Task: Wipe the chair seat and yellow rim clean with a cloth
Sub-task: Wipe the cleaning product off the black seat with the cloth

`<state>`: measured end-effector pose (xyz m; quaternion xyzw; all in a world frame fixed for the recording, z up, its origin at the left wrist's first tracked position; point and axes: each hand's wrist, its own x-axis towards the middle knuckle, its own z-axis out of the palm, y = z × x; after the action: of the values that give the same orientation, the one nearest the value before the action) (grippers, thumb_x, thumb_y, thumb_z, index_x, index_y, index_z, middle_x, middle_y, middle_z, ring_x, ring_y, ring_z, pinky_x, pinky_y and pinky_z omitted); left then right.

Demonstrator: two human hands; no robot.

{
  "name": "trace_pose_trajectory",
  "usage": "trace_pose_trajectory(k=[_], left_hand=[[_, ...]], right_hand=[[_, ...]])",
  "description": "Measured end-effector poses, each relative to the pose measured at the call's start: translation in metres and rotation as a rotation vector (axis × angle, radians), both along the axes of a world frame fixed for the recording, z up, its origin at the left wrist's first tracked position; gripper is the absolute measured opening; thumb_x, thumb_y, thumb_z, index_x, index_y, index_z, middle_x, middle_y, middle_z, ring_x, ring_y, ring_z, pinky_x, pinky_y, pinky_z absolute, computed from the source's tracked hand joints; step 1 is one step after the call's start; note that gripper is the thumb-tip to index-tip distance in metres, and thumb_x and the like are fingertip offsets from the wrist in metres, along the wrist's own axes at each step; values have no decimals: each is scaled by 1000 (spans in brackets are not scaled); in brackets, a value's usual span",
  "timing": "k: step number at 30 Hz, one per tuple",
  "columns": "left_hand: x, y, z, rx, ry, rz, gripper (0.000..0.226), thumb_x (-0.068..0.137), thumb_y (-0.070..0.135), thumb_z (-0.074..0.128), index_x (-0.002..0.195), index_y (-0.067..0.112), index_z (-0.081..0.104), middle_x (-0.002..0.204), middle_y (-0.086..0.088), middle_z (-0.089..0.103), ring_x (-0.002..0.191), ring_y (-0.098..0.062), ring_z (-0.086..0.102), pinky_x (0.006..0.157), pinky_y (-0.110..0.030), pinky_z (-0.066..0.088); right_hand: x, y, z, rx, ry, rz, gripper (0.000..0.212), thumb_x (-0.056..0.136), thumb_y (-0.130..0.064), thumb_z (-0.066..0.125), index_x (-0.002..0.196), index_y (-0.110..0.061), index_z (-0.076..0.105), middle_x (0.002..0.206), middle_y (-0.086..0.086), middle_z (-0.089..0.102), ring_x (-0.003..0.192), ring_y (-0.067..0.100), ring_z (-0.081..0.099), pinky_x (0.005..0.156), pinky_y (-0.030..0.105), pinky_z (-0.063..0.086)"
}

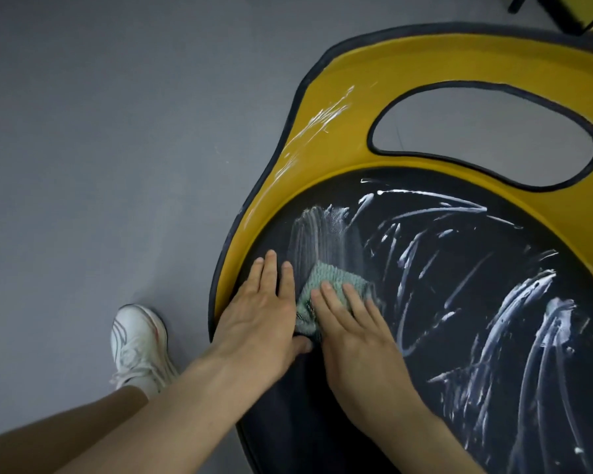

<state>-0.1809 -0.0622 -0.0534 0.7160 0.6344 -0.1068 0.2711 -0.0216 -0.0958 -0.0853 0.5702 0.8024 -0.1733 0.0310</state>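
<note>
The black chair seat (459,302) fills the lower right, streaked with white smears. A smeared patch lies just above the cloth. The yellow rim (343,107) curves around its left and top, with white streaks on its left part and an oval cut-out. A green knitted cloth (332,278) lies on the seat's left side. My right hand (353,333) presses flat on the cloth, fingers covering its lower half. My left hand (261,313) rests flat on the seat beside it, fingers spread, its thumb touching the cloth's lower edge.
Grey floor (100,148) spreads to the left and top. My white sneaker (137,343) stands on the floor just left of the chair's edge. A dark and yellow piece of furniture (569,8) shows at the top right corner.
</note>
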Motion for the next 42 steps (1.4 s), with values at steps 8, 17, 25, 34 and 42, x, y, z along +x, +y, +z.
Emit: trace_pose_trajectory(k=[8, 17, 25, 34, 42], left_hand=[[-3, 1, -1, -25, 23, 5, 112, 92, 60, 59, 155, 18, -24, 159, -6, -37, 150, -20, -25, 125, -34, -2], [-6, -2, -3, 2, 8, 11, 110, 93, 60, 57, 155, 18, -24, 158, -5, -38, 149, -20, -28, 122, -32, -6], [-3, -2, 0, -37, 32, 11, 108, 95, 59, 54, 155, 16, -25, 159, -7, -37, 150, -22, -27, 124, -34, -5], [-5, -5, 0, -6, 20, 6, 107, 96, 59, 54, 155, 16, -24, 159, -7, -36, 150, -21, -27, 125, -35, -3], [-3, -6, 2, 32, 1, 13, 106, 95, 54, 59, 156, 12, -18, 161, -11, -32, 151, -24, -23, 123, -35, -4]], right_hand=[[-20, 128, 1, 28, -70, -136, 58, 102, -22, 26, 158, -16, 10, 166, 3, 9, 152, 29, 4, 123, 48, 8], [-11, 38, 3, 35, -44, -33, 66, 88, -31, 27, 150, -13, 40, 155, 6, 40, 144, 31, 34, 116, 50, 32], [-18, 95, 4, 29, -84, -147, 64, 97, -20, 33, 158, -15, 12, 165, 6, 12, 151, 31, 8, 122, 49, 15], [-9, 87, 3, 60, -66, -1, 59, 96, -20, 28, 155, -18, 23, 163, 3, 22, 150, 29, 15, 121, 47, 18], [-22, 40, 1, 53, -11, 2, 74, 85, -19, 58, 153, -11, 32, 159, 8, 32, 147, 32, 26, 119, 47, 23]])
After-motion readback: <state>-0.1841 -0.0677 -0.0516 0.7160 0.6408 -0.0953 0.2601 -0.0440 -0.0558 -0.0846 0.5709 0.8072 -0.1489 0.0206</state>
